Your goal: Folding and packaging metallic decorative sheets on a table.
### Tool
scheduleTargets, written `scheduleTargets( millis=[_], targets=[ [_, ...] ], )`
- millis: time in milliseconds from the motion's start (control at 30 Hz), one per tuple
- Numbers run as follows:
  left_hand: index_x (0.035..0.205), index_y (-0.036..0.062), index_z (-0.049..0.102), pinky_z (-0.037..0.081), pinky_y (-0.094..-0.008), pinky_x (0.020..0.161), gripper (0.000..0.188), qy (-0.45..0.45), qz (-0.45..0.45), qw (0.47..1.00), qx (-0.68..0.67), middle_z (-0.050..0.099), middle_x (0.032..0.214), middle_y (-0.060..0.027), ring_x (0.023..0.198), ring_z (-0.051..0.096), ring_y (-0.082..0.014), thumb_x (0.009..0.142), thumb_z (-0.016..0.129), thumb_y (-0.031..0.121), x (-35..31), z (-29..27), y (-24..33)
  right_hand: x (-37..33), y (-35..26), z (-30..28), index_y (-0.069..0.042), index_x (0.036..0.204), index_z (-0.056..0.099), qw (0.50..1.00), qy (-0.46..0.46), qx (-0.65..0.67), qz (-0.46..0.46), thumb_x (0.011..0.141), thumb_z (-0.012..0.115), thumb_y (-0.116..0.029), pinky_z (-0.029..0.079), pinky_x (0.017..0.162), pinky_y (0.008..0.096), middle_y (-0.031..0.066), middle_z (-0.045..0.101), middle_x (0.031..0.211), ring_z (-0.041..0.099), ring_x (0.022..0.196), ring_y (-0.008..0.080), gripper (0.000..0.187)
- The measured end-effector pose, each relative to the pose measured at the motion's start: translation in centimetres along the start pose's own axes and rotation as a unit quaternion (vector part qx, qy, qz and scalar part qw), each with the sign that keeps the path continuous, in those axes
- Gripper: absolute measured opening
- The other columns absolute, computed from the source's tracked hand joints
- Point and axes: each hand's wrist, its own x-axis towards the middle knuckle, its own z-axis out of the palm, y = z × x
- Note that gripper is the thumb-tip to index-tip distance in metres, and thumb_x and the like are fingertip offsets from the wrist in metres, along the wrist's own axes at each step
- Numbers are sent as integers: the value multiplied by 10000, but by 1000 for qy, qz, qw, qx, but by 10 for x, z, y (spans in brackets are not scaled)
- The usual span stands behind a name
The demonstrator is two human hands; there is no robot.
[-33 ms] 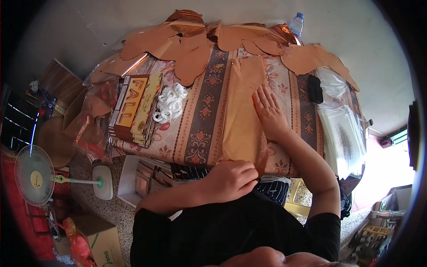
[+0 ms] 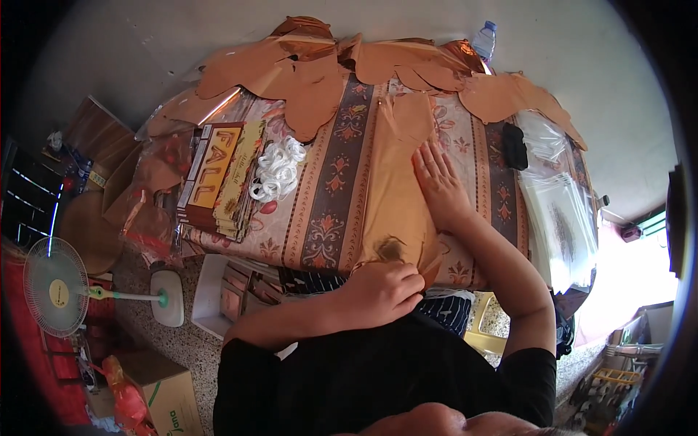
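Note:
A flat, deflated copper-coloured foil balloon, folded into a long strip, lies lengthwise on the patterned tablecloth. At its near end my left hand is closed over the foil, knuckles up, and its fingertips are hidden. A dark crease or reflection shows in the foil just beyond that hand. My right hand lies flat, fingers stretched out, along the strip's right edge. Left of the strip sits a heap of white ribbon rolls.
More flat copper foil balloons spread along the far edge. Printed cards are stacked at left, clear plastic sleeves at right beside a black item. A water bottle stands behind. A fan and white box are at lower left.
My left hand has shifted slightly right, and a dark crease or reflection now shows in the foil in front of it. My right hand stays nearly in place.

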Motion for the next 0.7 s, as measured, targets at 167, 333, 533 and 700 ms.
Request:
scheduleTargets(
  millis=[167, 333, 533, 700],
  targets=[
    [899, 34, 608, 520, -335, 655, 128, -79, -34, 991, -98, 610, 869, -97, 753, 644, -248, 859, 672, 137, 10, -25, -13, 3, -2, -20, 67, 1421, 322, 979, -27, 198, 40, 900, 526, -438, 146, 1177, 448, 256, 288, 1504, 203, 1443, 354, 753],
    [963, 12, 627, 516, -362, 796, 133, 89, -113, 989, 27, 632, 988, -105, 898, 635, -255, 889, 648, 119, -3, -73, -58, 6, -2, -29, 94, 1429, 297, 964, -43, 255, 60, 906, 463, -515, 136, 1178, 456, 278, 273, 1507, 191, 1442, 380, 820],
    [1303, 4, 523, 334, -457, 1096, 525, 42, -65, 977, 198, 453, 1415, -175, 1358, 383, -326, 916, 613, 347, -6, -61, -107, 4, -2, -24, 83, 1430, 303, 971, -29, 231, 47, 916, 461, -506, 149, 1176, 455, 272, 284, 1504, 213, 1436, 378, 798],
    [1398, -6, 422, 248, -462, 1148, 695, -50, -39, 975, 213, 383, 1471, -180, 1405, 305, -330, 920, 555, 481, 7, -55, -108, 2, -2, -16, 73, 1426, 321, 979, -12, 199, 42, 950, 424, -465, 154, 1176, 458, 260, 298, 1501, 231, 1433, 362, 726]
  ],
)
